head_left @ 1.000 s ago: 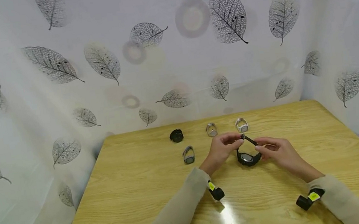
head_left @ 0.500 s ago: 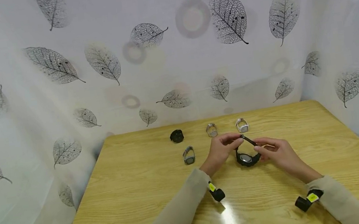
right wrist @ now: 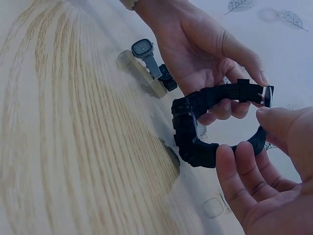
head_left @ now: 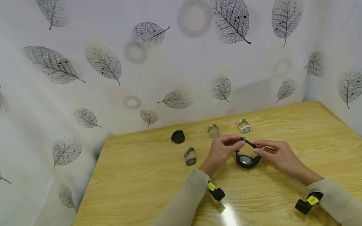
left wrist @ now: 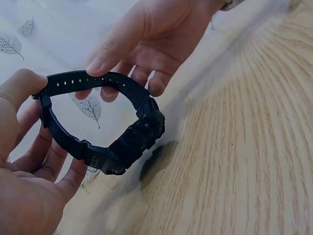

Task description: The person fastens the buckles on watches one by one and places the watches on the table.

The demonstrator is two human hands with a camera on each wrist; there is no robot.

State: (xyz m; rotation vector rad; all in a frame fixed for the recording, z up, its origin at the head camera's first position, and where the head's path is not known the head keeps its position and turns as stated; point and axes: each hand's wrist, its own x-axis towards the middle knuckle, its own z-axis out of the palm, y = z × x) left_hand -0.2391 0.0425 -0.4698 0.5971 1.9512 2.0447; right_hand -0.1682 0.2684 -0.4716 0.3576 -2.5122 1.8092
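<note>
A black wristwatch (head_left: 246,161) is held between both hands just over the table, its strap bent into a loop with the dial at the bottom. My left hand (head_left: 221,152) pinches the buckle end with thumb and fingers; in the right wrist view the metal buckle (right wrist: 267,96) shows at the thumb tip. With my right hand (head_left: 280,156) I grip the holed half of the strap (left wrist: 73,82), thumb on its outer face and fingers behind. The holed end meets the buckle in the left wrist view, where the watch case (left wrist: 132,142) hangs over its shadow.
On the wooden table (head_left: 137,199), a black watch (head_left: 178,137), a watch with a round dial (head_left: 214,131) and a white watch (head_left: 244,126) stand along the back. A grey watch (head_left: 190,157) is left of my left hand. A leaf-patterned curtain (head_left: 175,68) encloses the table.
Both hands and the black wristwatch have drifted slightly left. The right hand has come a little closer to the left. The other watches stay in place.
</note>
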